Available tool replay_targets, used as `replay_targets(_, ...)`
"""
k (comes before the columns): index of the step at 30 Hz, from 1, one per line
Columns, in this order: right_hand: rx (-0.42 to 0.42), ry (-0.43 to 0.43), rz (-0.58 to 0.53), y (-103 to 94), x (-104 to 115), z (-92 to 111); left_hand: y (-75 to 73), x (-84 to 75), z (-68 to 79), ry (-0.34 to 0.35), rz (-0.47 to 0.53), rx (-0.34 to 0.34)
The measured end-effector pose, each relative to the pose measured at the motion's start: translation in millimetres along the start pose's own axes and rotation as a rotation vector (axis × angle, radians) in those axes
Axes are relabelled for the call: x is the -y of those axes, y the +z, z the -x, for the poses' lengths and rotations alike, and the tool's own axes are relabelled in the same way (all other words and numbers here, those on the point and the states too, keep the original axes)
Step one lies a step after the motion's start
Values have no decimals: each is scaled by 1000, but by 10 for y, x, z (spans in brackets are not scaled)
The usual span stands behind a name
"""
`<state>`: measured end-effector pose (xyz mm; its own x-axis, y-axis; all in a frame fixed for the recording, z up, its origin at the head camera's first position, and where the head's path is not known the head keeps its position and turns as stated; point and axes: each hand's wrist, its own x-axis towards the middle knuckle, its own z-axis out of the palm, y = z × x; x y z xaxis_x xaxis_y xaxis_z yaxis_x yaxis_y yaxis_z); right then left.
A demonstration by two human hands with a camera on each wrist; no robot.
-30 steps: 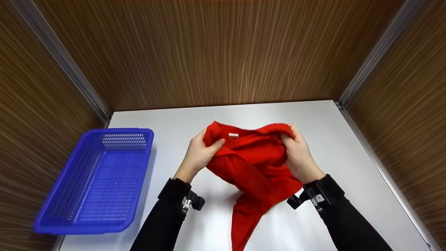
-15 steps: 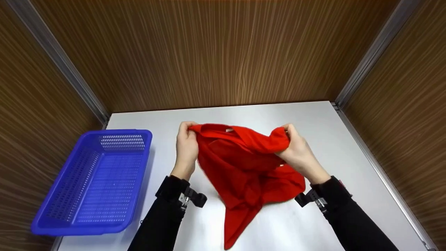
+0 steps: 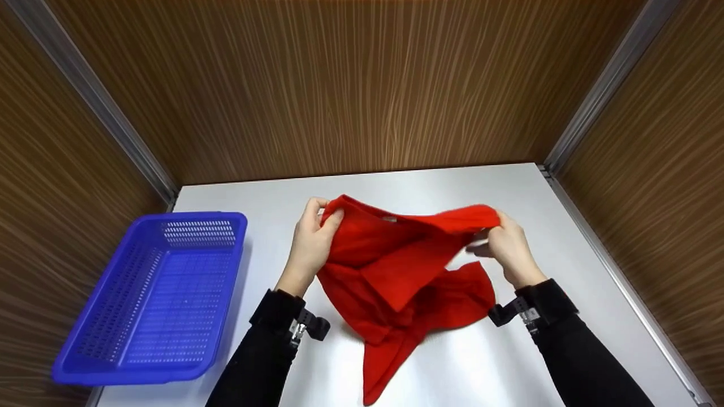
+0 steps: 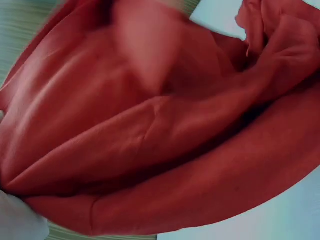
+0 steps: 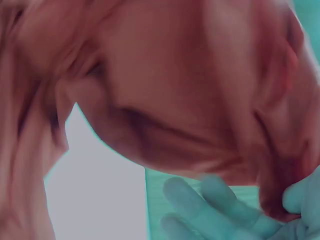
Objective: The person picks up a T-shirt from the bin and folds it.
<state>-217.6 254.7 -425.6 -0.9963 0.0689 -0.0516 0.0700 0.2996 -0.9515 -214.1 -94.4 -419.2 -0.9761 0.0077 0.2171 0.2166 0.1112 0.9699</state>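
Observation:
A red garment (image 3: pixel 390 254) with a small white label at its top edge hangs stretched between both hands in the head view, its lower folds lying on the white table. My left hand (image 3: pixel 313 237) pinches its upper left edge, thumb in front. At the upper right edge my right hand (image 3: pixel 509 249) pinches the cloth between thumb and finger. Several other fingers (image 5: pixel 192 202) of that hand spread loosely below the cloth in the right wrist view. Red cloth (image 4: pixel 150 145) fills most of the left wrist view, with a bit of the left hand (image 4: pixel 20 220) at the lower left corner.
A blue perforated plastic basket (image 3: pixel 226 316) stands on the left of the white table (image 3: pixel 565 254). Wood-grain panels (image 3: pixel 362 85) close off the back and both sides, with metal strips along their corners.
The left hand has moved left, and its thumb has come round to the front of the cloth. The right hand has shifted right, and the garment's upper edge is spread wider.

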Motion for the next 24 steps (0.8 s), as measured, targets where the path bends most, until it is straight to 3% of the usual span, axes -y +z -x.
replay_targets(2, 9, 101, -360, -52, -29, -32, -15, -2, -4, 51, -40, -2)
replay_targets(5, -48, 138, -782, -114, -59, -77, -39, -6, -11, 97, -116, 29)
replay_targets(6, -76, 132, -863, -124, -64, -89, -47, -6, -10, 92, -166, 54)
replay_targets(8, -114, 105, -912, -138, -64, -104, -61, 0, -6, 70, -316, 141)
replay_targets(11, -73, 23, -744, -173, -56, -80, -86, 68, -3, 48, -641, 294)
replay_targets(13, 25, -45, -462, -208, -72, -42, -130, 153, -11, 29, -800, 318)
replay_targets(15, 141, -180, -76, -225, -116, -6, -201, 263, -25, -23, -842, 258)
replay_targets(17, 191, -342, 308, -218, -185, 23, -282, 368, -31, -115, -746, 145)
replay_targets(18, 164, -409, 470, -203, -223, 32, -316, 417, -33, -164, -654, 94)
replay_targets(20, 94, -485, 642, -167, -289, 42, -353, 496, -23, -249, -434, 30)
replay_targets(22, 60, -412, 598, -143, -329, 52, -345, 551, -3, -317, -206, 7)
replay_targets(24, 74, -267, 372, -132, -330, 53, -300, 562, 20, -340, -38, 9)
